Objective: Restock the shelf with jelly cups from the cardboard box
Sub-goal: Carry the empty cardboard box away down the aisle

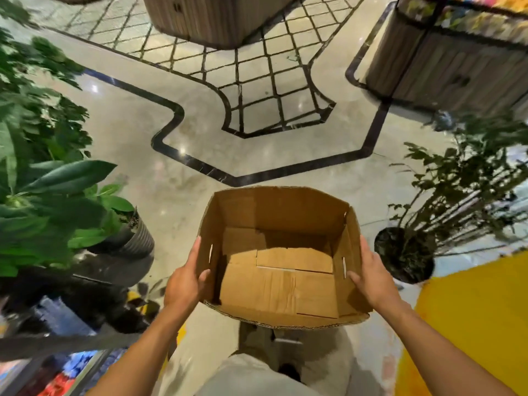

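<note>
Gripping the cardboard box by its 2 side walls, the left hand and right hand were well apart, each thumb hooked inside the rim with fingers outside; the box hung open-topped above the marble floor, before the person's legs, its bottom flaps in plain view; a leafy plant crowded the left side; a thin-stemmed plant in a dark pot stood near on the right; a wooden stand and a display counter stood farther ahead.
</note>
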Demonstrator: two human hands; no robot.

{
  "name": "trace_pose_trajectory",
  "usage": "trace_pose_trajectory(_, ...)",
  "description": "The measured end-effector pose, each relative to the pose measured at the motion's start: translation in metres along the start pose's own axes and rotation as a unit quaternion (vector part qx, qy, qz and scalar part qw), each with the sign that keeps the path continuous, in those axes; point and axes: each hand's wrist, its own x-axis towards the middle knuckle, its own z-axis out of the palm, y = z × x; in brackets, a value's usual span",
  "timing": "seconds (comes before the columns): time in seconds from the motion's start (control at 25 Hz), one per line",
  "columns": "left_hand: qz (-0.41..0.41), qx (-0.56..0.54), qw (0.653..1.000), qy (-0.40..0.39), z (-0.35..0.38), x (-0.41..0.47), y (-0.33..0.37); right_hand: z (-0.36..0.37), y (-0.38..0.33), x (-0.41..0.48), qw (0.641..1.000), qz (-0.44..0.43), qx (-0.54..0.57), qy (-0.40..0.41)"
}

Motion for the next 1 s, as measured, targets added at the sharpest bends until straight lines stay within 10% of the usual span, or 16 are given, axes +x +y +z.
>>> trace_pose_trajectory(0.56, -0.112, -0.009, 0.992, 0.064, -0.042, 0.281, 0.060, -0.038, -0.123, 0.357, 0.995, -0.086, -0.031, -0.036)
trace_pose_trajectory(1.0, -0.340, -0.108, 0.916, 0.185, -0.021, 0.355, 0.083, -0.031, -0.311, 0.615, 0.966, -0.093, 0.008, -0.243)
